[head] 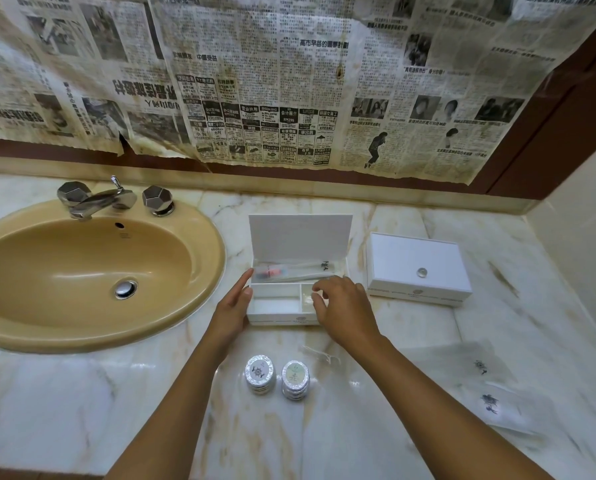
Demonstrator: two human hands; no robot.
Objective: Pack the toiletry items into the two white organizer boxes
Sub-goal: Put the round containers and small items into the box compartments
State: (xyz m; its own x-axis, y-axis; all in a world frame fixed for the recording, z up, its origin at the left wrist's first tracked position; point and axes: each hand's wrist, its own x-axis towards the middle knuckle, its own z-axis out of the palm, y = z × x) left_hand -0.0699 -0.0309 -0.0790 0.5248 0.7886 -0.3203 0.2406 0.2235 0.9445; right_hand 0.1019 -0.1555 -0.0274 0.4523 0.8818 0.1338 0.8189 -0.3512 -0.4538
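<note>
White and lid-up, the open box (275,306) sat mid-counter (82,410) toward the back edge, a wrapped toothbrush (296,270) in its rear compartment; the left hand (232,306) lay against its left wall with straight fingers, gripping nothing. The right hand (341,310) hovered over the front right compartment, fingers curled around a small clear packet (308,299), though what it was I could not tell. The shut box (417,268) stood just right of it, two round foil soaps (277,377) sat toward the front edge, clear sachets (486,386) lay to the right, and the sink (203,237) was at left.
</note>
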